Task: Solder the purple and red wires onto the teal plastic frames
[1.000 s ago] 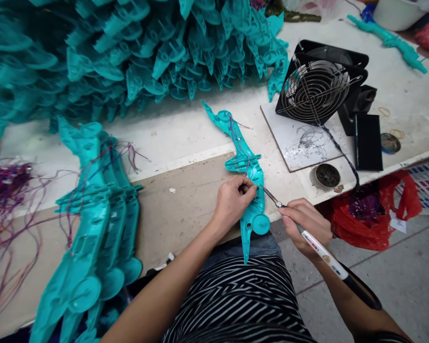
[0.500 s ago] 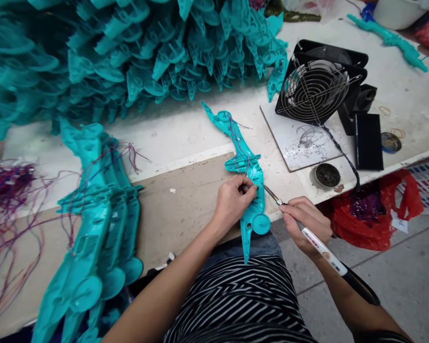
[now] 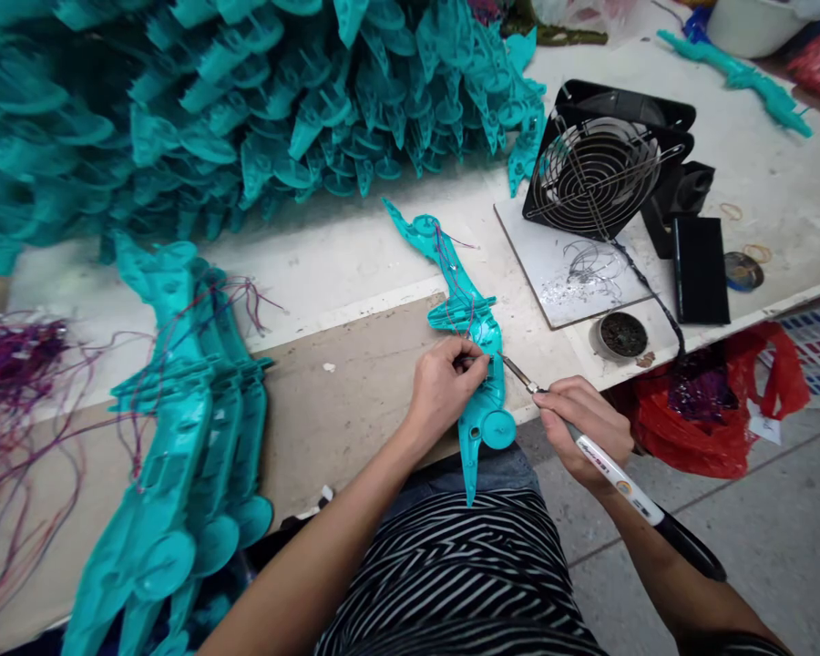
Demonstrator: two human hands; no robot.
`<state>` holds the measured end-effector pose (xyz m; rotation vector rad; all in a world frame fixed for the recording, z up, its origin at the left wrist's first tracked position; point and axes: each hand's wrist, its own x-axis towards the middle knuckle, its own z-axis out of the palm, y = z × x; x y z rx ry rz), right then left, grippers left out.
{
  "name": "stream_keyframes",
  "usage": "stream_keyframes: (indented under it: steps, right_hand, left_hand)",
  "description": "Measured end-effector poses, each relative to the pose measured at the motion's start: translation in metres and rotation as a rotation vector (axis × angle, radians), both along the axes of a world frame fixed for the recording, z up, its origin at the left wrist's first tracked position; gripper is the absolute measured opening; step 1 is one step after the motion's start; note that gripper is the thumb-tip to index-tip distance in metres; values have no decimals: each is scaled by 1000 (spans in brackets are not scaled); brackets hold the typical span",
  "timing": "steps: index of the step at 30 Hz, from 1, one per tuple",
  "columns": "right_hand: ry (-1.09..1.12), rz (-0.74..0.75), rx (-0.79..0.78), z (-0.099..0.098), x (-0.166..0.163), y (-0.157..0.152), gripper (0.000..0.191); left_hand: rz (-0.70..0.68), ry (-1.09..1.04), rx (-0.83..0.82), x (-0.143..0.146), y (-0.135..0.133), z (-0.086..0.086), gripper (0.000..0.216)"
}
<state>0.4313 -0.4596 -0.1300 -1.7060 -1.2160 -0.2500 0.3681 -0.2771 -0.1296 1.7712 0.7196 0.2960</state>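
Observation:
A turquoise plastic shell [image 3: 497, 426] lies across the table's front edge, its lower tip jutting out over my lap. Thin red and purple wires [image 3: 444, 251] run along its upper half. My left hand [image 3: 449, 375] rests at the middle of the shell, thumb and fingertips pinched together; what sits between them is too small to make out. My right hand [image 3: 586, 428] grips a soldering iron [image 3: 605, 463] with a white and black handle, held like a pen. The iron's tip points at the shell's right edge, close to my left fingertips.
Several stacked turquoise shells [image 3: 170, 437] with wires stand at left, beside a tangle of purple wires [image 3: 17, 364]. A large heap of shells [image 3: 280, 100] fills the back. At right are a black fan [image 3: 588, 182], a tile [image 3: 553, 292], a small tin [image 3: 621, 337] and a black box [image 3: 701, 273].
The view has shifted very slightly. Both hands, the soldering iron and the shell keep nearly the same positions.

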Motion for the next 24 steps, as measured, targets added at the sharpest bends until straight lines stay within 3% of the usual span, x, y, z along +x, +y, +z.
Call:
stream_keyframes:
  steps: [8,24]
  right_hand:
    - [-98,63,-14,-3,1,2,31]
    - [-123,34,-10,-2,1,-3,33]
  left_hand:
    - [-3,10,36,0,0,-3,8]
    - [-1,3,59,-1,0,-5,7]
